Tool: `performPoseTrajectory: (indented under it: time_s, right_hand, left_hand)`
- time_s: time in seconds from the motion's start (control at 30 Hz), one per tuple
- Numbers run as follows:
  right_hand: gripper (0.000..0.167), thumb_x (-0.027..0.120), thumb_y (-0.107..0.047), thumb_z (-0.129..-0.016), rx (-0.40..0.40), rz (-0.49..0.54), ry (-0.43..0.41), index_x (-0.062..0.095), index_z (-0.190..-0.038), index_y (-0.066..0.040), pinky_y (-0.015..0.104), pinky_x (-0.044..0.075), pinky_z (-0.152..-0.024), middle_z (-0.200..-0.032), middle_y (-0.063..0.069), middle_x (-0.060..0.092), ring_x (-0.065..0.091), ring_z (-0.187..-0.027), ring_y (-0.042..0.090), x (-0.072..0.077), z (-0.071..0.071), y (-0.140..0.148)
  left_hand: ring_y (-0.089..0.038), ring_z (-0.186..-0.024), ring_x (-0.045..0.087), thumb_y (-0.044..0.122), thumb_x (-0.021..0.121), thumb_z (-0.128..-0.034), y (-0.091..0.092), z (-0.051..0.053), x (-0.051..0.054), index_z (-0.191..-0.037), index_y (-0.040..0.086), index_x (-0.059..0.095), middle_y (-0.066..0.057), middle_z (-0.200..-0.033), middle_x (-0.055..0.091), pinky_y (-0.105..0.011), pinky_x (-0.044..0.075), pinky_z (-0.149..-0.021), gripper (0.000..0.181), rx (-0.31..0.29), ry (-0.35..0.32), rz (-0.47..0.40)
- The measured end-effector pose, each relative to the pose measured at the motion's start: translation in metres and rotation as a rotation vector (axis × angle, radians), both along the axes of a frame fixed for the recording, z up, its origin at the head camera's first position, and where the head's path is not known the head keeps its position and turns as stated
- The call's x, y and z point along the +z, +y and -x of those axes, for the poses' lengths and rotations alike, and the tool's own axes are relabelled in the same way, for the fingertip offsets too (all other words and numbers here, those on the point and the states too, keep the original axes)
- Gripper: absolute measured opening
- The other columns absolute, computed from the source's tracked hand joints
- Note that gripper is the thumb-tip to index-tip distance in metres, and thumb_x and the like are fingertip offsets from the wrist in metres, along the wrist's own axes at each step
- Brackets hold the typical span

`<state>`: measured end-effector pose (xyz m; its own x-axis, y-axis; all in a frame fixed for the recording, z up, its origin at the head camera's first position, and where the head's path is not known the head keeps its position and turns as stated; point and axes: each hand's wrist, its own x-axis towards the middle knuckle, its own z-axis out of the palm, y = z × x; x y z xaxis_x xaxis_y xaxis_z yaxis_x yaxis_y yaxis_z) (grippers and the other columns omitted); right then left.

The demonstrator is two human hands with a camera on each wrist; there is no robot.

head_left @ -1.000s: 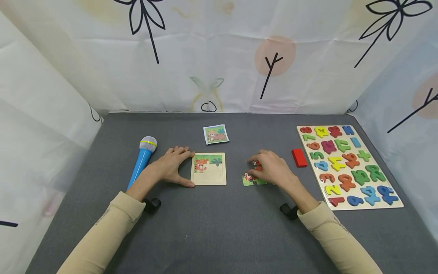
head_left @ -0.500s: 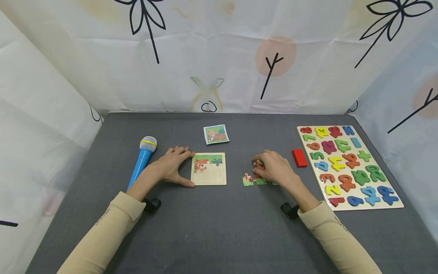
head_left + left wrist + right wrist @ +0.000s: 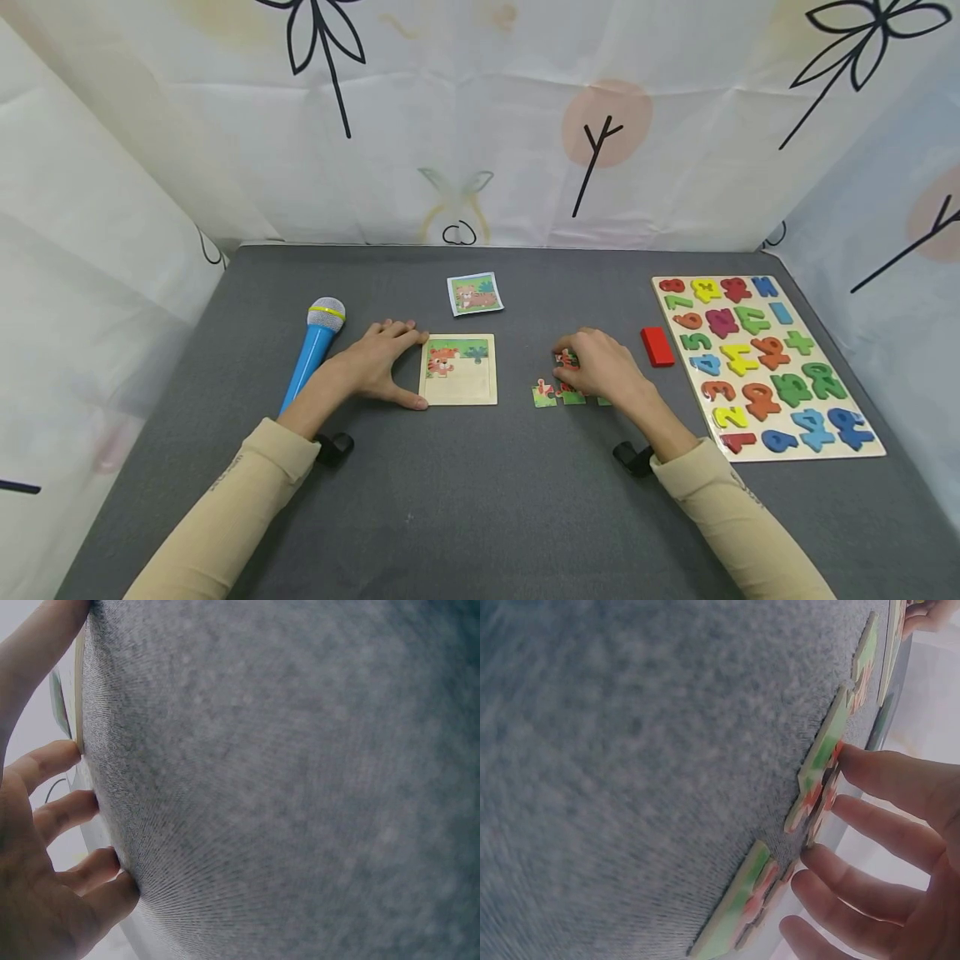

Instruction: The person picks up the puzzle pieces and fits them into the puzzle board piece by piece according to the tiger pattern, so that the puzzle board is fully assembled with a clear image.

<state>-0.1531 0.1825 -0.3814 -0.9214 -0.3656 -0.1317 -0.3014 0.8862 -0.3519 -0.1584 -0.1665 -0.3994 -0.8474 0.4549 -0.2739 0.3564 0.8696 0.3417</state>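
My left hand (image 3: 378, 362) lies spread at the left side of a square wooden puzzle tray (image 3: 457, 390). Its thumb and index finger touch the tray's edge, seen also in the left wrist view. A tiger piece (image 3: 440, 363) and a green strip with a tree (image 3: 474, 350) fill the tray's upper part. To the right, my right hand (image 3: 600, 364) is over several loose puzzle pieces (image 3: 543, 394). In the right wrist view, its thumb and fingertips pinch a reddish-brown puzzle piece (image 3: 823, 806) at table level, beside a green-edged piece (image 3: 829, 742). The palm hides part of the group.
A picture card (image 3: 475, 294) lies behind the tray. The blue toy microphone (image 3: 309, 358) is beside my left forearm. Right of my right hand are a red block (image 3: 657, 347) and a large board of coloured numbers and signs (image 3: 765, 367). Fabric walls enclose the grey table (image 3: 480, 500).
My right hand has shifted slightly right over the loose pieces, with a piece at its fingertips, then stayed nearly still. The left hand and tray have not moved.
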Motion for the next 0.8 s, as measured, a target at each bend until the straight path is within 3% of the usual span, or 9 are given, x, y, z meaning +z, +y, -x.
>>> performPoseTrajectory:
  time_s: [0.23,0.57,0.8]
  right_hand:
    - [0.03,0.078,-0.021,-0.091,0.002,0.016,0.019,0.077,-0.116,-0.005,0.039,0.055,-0.067,-0.116,0.018,0.074,0.066,-0.096,0.027,0.001,0.0,-0.002]
    - [0.034,0.078,-0.024,-0.09,0.047,0.027,0.048,0.075,-0.119,-0.006,0.049,0.058,-0.083,-0.117,0.014,0.075,0.068,-0.111,0.033,0.007,-0.002,-0.016]
    - [0.032,0.078,-0.024,-0.09,0.076,0.048,0.071,0.076,-0.118,-0.007,0.038,0.054,-0.069,-0.113,0.012,0.075,0.067,-0.095,0.024,0.01,-0.002,-0.031]
  left_hand:
    - [-0.055,-0.152,0.024,0.06,0.086,-0.0722,0.0,0.001,0.0,-0.155,0.014,0.043,-0.022,-0.166,0.031,-0.07,0.033,-0.117,0.105,-0.004,-0.002,0.008]
    - [-0.055,-0.152,0.024,0.06,0.087,-0.0714,0.0,0.002,-0.001,-0.156,0.014,0.043,-0.021,-0.166,0.031,-0.07,0.033,-0.117,0.106,-0.004,-0.003,0.009]
    - [-0.055,-0.152,0.025,0.062,0.086,-0.0721,-0.001,0.002,-0.001,-0.156,0.014,0.042,-0.021,-0.166,0.031,-0.07,0.034,-0.116,0.106,-0.004,-0.009,0.018]
